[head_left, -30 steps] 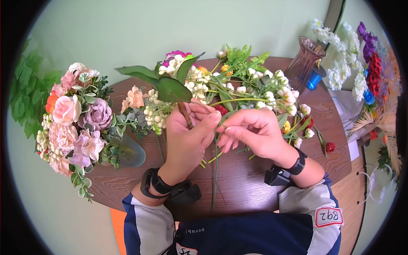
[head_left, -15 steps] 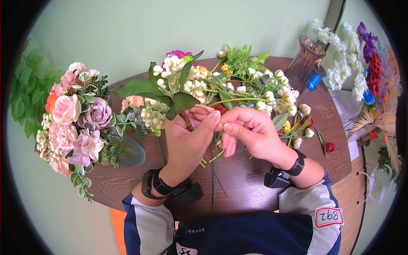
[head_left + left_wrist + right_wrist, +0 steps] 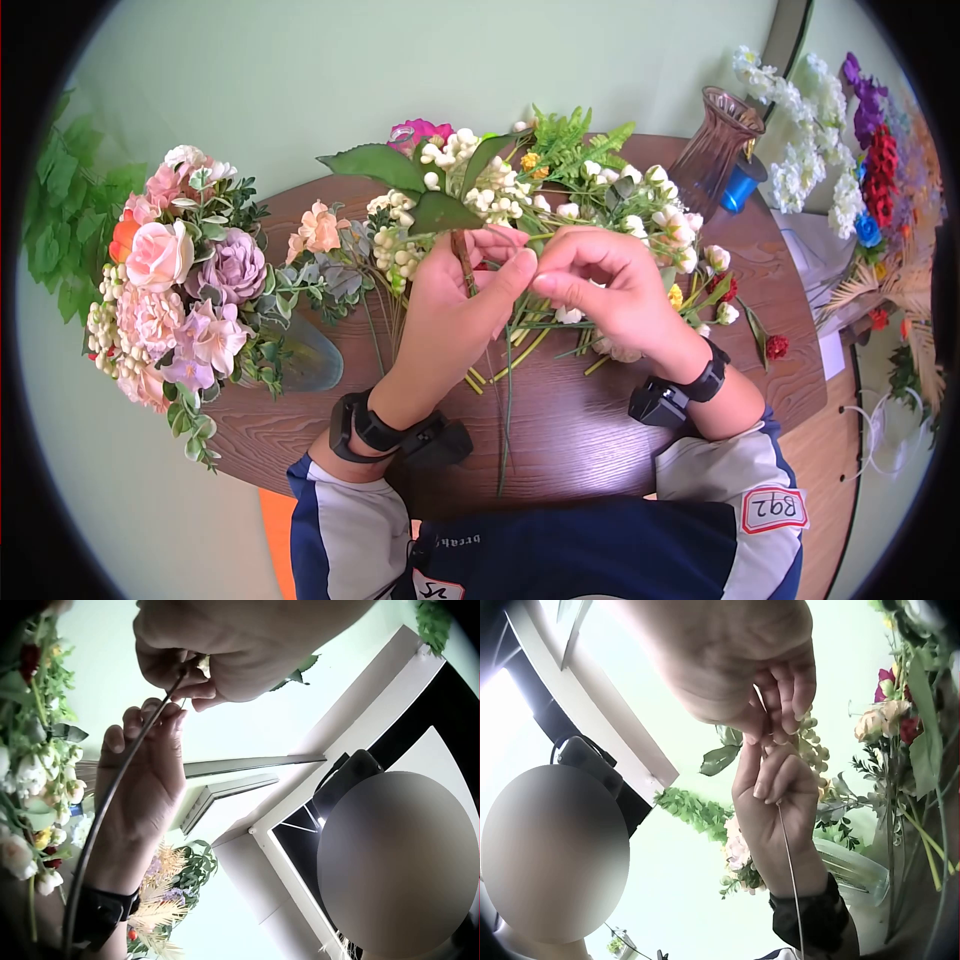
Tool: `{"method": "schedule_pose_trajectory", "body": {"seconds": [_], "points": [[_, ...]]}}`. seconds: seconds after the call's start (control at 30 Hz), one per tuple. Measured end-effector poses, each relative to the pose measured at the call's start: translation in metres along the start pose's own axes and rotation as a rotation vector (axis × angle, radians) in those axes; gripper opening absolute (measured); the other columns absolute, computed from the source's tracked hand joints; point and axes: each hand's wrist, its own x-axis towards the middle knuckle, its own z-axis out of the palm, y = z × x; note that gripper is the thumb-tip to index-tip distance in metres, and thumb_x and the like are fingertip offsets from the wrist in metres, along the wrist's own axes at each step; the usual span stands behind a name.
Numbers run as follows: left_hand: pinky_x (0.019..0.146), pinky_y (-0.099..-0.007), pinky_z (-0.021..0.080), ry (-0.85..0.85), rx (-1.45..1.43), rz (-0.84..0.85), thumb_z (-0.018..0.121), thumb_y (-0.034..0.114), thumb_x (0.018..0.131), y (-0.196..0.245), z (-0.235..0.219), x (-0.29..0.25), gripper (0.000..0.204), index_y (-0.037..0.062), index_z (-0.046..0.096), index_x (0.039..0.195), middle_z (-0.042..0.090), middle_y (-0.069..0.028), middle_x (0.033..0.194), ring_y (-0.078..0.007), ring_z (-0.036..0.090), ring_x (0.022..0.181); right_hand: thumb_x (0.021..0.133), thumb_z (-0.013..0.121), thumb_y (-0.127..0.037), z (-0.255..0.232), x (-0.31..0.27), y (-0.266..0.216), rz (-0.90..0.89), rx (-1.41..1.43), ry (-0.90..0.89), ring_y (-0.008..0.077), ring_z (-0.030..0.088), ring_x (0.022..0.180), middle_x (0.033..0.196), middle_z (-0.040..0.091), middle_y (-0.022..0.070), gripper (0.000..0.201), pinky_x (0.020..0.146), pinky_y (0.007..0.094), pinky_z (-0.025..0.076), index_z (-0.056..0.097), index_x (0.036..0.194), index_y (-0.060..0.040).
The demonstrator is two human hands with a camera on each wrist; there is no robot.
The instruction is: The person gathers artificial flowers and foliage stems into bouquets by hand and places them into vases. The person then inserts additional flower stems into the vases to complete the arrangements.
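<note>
Item, left grip (image 3: pixel 450 306): I am curling my fingers and thumb round a brown stem (image 3: pixel 462 260), which is slanting across the palm.
Item, leaves (image 3: pixel 445 212): broad, green, spreading from the stem's upper end above my left grip.
Item, white berries (image 3: pixel 500 195): clustering just beside and behind the leaves.
Item, right grip (image 3: pixel 612 290): I am bringing thumb and fingertips together in a pinch on a thin strand (image 3: pixel 184 703), too small to identify, just beside my left fingertips.
Item, bands: one black band (image 3: pixel 372 428) is circling my left wrist, another (image 3: pixel 708 375) my right.
Item, tabletop (image 3: pixel 580 455): dark wood, lying beneath both grips.
Item, white roses (image 3: pixel 672 225): heaping beyond my right grip, with a fern (image 3: pixel 575 140) spreading behind.
Item, red flower (image 3: pixel 777 346): lying near the right edge.
Item, bouquet (image 3: pixel 180 290): pink, peach and mauve, leaning out at my left over a glass vase (image 3: pixel 310 357).
Item, purple vase (image 3: pixel 715 140): standing far right, a blue ribbon (image 3: pixel 741 183) showing beside it.
</note>
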Motion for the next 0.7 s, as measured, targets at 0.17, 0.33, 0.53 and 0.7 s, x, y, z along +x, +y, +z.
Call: {"method": "schedule_pose_trajectory", "body": {"seconds": [0.17, 0.33, 0.53, 0.7], "points": [[0.047, -0.0225, 0.029, -0.089, -0.377, -0.227, 0.024, 0.052, 0.094, -0.004, -0.008, 0.008, 0.06, -0.002, 0.041, 0.113, 0.052, -0.0123, 0.086, -0.0112, 0.038, 0.051, 0.087, 0.055, -0.004, -0.006, 0.001, -0.007, -0.103, 0.22, 0.117, 0.0057, 0.051, 0.059, 0.076, 0.056, 0.0013, 0.005, 0.054, 0.0181, 0.042, 0.058, 0.089, -0.0006], [0.054, -0.0238, 0.03, -0.122, -0.599, -0.273, 0.023, 0.046, 0.095, -0.017, -0.014, 0.011, 0.056, -0.0021, 0.044, 0.114, 0.054, -0.0108, 0.092, -0.0118, 0.039, 0.06, 0.088, 0.055, -0.003, -0.007, -0.001, -0.007, -0.204, 0.288, 0.174, 0.0053, 0.051, 0.058, 0.077, 0.057, 0.002, 0.005, 0.051, 0.0173, 0.041, 0.057, 0.091, -0.0007], [0.058, -0.0219, 0.032, -0.201, -0.539, -0.282, 0.029, 0.025, 0.092, -0.01, -0.007, 0.011, 0.048, -0.0034, 0.037, 0.13, 0.054, -0.008, 0.101, -0.0114, 0.038, 0.065, 0.087, 0.055, -0.002, -0.001, -0.002, -0.005, -0.182, 0.303, 0.184, 0.0056, 0.052, 0.058, 0.08, 0.061, 0.0041, 0.005, 0.051, 0.0171, 0.042, 0.056, 0.092, -0.001], [0.062, -0.0209, 0.037, -0.326, -0.532, -0.223, 0.04, 0.012, 0.092, -0.005, 0.002, 0.006, 0.042, -0.0033, 0.038, 0.131, 0.052, -0.0058, 0.107, -0.0083, 0.043, 0.071, 0.086, 0.055, 0.0, -0.005, -0.002, 0.0, -0.122, 0.307, 0.157, 0.008, 0.056, 0.065, 0.091, 0.063, 0.008, 0.007, 0.054, 0.0197, 0.046, 0.054, 0.093, -0.0003]]}}
